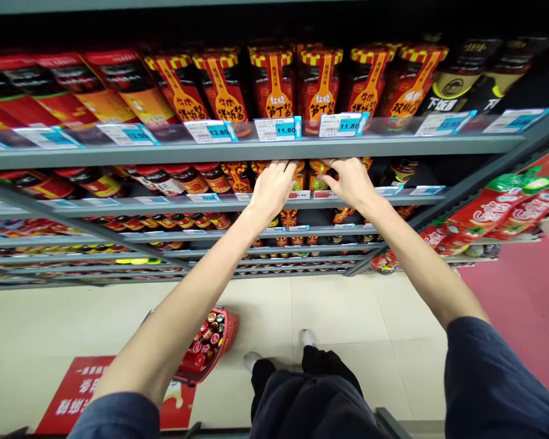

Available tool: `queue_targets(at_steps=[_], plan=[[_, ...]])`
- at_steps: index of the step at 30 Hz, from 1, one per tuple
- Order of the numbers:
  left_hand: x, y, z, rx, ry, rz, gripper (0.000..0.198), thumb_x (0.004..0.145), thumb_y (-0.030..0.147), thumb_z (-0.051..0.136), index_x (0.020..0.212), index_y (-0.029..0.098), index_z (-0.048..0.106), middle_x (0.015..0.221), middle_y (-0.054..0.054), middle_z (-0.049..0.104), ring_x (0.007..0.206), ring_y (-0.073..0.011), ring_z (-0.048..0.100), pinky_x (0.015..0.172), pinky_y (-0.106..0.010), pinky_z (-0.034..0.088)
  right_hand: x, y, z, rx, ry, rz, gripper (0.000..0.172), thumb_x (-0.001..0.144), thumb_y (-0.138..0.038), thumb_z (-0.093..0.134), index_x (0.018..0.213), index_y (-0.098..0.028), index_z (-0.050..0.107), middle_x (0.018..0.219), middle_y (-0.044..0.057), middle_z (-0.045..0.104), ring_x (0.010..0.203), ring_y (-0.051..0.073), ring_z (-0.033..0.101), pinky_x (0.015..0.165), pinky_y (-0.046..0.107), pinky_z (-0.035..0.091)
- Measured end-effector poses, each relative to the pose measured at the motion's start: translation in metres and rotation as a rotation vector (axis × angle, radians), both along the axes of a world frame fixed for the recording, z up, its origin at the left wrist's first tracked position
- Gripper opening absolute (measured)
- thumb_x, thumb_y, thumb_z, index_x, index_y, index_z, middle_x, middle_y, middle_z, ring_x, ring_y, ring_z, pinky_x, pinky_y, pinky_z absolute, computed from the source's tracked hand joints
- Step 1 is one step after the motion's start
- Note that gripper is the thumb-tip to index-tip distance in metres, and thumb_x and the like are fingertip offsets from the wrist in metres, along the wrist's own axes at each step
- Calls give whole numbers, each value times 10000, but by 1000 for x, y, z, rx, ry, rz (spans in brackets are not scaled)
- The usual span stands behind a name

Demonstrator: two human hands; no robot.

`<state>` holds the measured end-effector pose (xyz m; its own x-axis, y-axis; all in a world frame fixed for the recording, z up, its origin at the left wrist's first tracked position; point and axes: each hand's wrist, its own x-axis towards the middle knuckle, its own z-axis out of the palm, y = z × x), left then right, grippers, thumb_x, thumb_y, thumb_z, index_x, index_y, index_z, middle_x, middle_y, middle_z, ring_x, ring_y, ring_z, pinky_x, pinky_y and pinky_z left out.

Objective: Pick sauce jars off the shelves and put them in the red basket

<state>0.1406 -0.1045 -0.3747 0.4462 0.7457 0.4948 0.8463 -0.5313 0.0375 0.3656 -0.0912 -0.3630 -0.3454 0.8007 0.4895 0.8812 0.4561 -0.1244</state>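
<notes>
My left hand [275,188] reaches in under the upper shelf, its fingers bent around a sauce jar [300,174] on the second shelf; the hand covers part of it. Beside it, my right hand [351,181] has its thumb against another sauce jar [317,173] with an orange label. A ring shows on one right finger. The shelf edge hides some fingertips and the jar tops. More jars of the same kind [236,177] stand left of my hands.
Jars with checked lids [274,85] line the upper shelf [256,146] behind price tags [278,128]. On the floor stands a red basket [231,329] holding several jars. Red pouches [489,210] hang at the right. A red floor sign [80,390] lies at lower left.
</notes>
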Motion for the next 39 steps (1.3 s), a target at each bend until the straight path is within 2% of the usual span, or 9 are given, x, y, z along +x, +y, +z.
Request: queue_targets(at_steps=[6, 12, 17, 20, 24, 27, 30, 34, 39], plan=[[0, 0, -1, 16, -15, -13, 455, 987, 179, 524, 1433, 88, 504, 1395, -201, 606, 1314, -333, 537, 1115, -469, 467, 6, -1, 3, -8, -75, -4, 416, 981, -411, 593, 1314, -191, 713, 1096, 147, 791, 1066, 377, 680, 917, 500, 521], [1, 2, 0, 3, -22, 1, 432, 981, 197, 551, 1401, 99, 533, 1374, -198, 615, 1308, -338, 547, 1119, -465, 471, 11, 2, 0, 3, -110, -5, 390, 992, -376, 573, 1309, -192, 709, 1152, 139, 786, 1076, 385, 693, 910, 510, 529], [1, 3, 2, 6, -4, -2, 438, 976, 196, 559, 1402, 96, 535, 1369, -204, 618, 1303, -349, 554, 1112, -466, 479, 12, 4, 0, -13, -128, -2, 438, 1016, -436, 535, 1349, -188, 674, 1122, 157, 784, 1090, 383, 691, 941, 524, 519], [-2, 2, 0, 8, -16, -31, 441, 979, 217, 555, 1397, 82, 526, 1352, -212, 622, 1303, -356, 553, 1126, -488, 464, 17, -5, -1, -8, -133, 20, 531, 1008, -487, 538, 1393, -130, 617, 1170, 201, 752, 1164, 394, 659, 1037, 562, 472], [-2, -6, 0, 21, -53, -101, 513, 991, 257, 536, 1446, 32, 464, 1426, -256, 562, 1377, -381, 494, 1180, -531, 402, 35, -27, -13, 81, 22, 18, 632, 1000, -494, 536, 1501, -115, 462, 1441, 216, 596, 1398, 368, 498, 1199, 580, 341], [10, -9, 1, 21, -35, -199, 497, 1020, 269, 489, 1474, 69, 451, 1494, -225, 525, 1416, -357, 467, 1196, -508, 383, 50, -33, -26, 111, 207, -38, 610, 1001, -506, 526, 1503, -169, 445, 1500, 192, 546, 1415, 348, 485, 1186, 581, 370], [32, -3, 4, -9, -45, -137, 482, 1029, 320, 511, 1456, 98, 482, 1424, -213, 585, 1338, -353, 543, 1140, -487, 431, 58, -26, -32, 113, 304, -32, 584, 977, -520, 581, 1439, -166, 526, 1461, 194, 574, 1371, 332, 531, 1178, 530, 404], [58, 8, 8, -92, -41, -60, 443, 1020, 308, 562, 1415, 110, 537, 1323, -216, 647, 1251, -346, 605, 1073, -460, 472, 61, -12, -27, 103, 350, -24, 485, 976, -483, 609, 1341, -165, 632, 1415, 181, 617, 1326, 318, 566, 1178, 493, 418], [65, 14, 8, -121, -95, -47, 374, 1023, 278, 561, 1356, 113, 599, 1248, -186, 692, 1193, -308, 634, 1044, -426, 484, 71, -9, -20, 45, 343, 70, 429, 974, -392, 630, 1317, -137, 654, 1388, 172, 664, 1332, 305, 580, 1180, 489, 426]])
